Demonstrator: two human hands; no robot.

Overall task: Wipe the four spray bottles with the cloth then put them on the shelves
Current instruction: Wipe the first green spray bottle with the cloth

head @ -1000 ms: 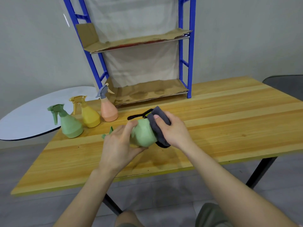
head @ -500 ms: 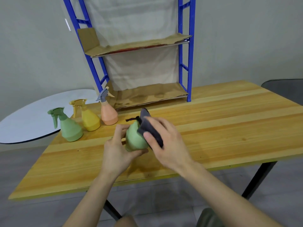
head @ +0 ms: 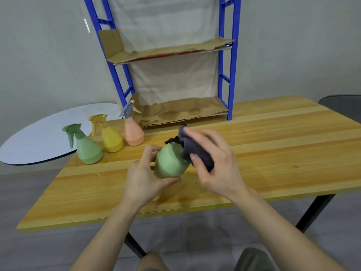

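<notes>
1. Grip state: my left hand point(head: 145, 178) cups the base and side of the light green spray bottle point(head: 170, 163), fingers curled round it, holding it tilted above the wooden table point(head: 273, 153). My right hand point(head: 212, 159) presses the dark grey cloth point(head: 196, 151) against the bottle's upper side, fingers closed over the cloth.
2. Slip risk: the hold is mostly at the base. A hard wiping stroke could probably twist the bottle out of my left hand and drop it on the table.
3. Trigger risk: the black spray head point(head: 172, 140) sits touching the cloth. The cloth could snag it, or a squeeze could discharge liquid.
4. Coverage risk: the area under my left palm is hidden from the cloth and may stay unwiped unless I regrip.
5. Collision risk: the darker green bottle point(head: 88, 147), yellow bottle point(head: 111, 138) and orange bottle point(head: 133, 132) stand in a row near my left. A wide elbow swing could topple them.
6. Placement risk: the blue shelf rack point(head: 231, 75) carries loose cardboard liners point(head: 185, 112); an uneven liner may tip a bottle.
</notes>
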